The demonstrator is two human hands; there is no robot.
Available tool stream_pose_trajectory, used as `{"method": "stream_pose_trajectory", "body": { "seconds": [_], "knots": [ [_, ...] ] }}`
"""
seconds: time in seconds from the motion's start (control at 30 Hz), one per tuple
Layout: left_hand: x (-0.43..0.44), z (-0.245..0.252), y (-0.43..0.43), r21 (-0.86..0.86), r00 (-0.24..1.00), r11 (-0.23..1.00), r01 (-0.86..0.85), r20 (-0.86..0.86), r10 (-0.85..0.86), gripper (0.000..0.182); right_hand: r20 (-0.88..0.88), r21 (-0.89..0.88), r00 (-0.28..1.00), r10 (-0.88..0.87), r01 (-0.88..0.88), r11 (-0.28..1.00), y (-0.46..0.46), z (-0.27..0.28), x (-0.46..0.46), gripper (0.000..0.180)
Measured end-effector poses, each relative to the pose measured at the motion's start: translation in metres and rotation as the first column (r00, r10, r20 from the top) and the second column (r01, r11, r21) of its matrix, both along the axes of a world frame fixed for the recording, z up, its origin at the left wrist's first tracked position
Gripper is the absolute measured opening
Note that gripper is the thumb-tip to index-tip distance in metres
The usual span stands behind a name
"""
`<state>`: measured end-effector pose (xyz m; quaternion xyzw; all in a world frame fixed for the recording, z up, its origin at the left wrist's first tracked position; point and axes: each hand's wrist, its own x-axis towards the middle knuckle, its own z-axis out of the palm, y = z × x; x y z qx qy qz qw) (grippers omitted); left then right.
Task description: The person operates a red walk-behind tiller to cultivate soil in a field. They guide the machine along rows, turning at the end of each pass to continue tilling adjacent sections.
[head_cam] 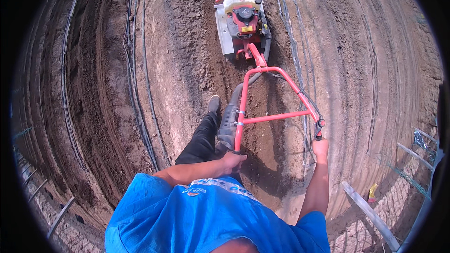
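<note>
A walk-behind power tiller [244,19] stands on the soil ahead of me, with its red engine, pale tank and grey side guard showing. Its red tubular handlebar [277,116] spreads back towards my body. My left hand [235,161] is closed around the left end of the bar, the grip mostly hidden beneath it. On the right end, my right hand [320,148] wraps the grip just below a round control [320,123]. A dark ribbed canister [228,124] with a hose is clamped along the left tube. The tiller's blades are out of sight.
Thin irrigation hoses [135,73] run lengthwise on the left, and more hoses [290,24] pass close by the tiller's right side. Loosened dark soil [225,84] lies around the machine. Slanted posts [371,214] and a yellow packet [373,191] lie at lower right. My shoe [214,104] is left of the canister.
</note>
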<state>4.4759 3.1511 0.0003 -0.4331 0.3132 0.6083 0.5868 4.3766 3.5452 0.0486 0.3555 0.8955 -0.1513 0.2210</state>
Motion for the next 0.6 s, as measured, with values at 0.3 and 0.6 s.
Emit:
{"method": "stream_pose_trajectory", "body": {
  "seconds": [0.3,0.6],
  "knots": [
    [-0.032,-0.008,-0.008,-0.046,0.991,0.99,0.135,-0.004,-0.136,0.027,-0.041,-0.046,0.999,-0.036,0.034,0.998,0.0,-0.024,-0.013,0.02],
    [-0.074,-0.021,-0.026,-0.047,0.994,0.994,0.095,-0.041,-0.097,0.014,-0.078,-0.057,0.997,0.022,-0.027,0.998,-0.012,-0.045,-0.051,0.022]
  ]
}}
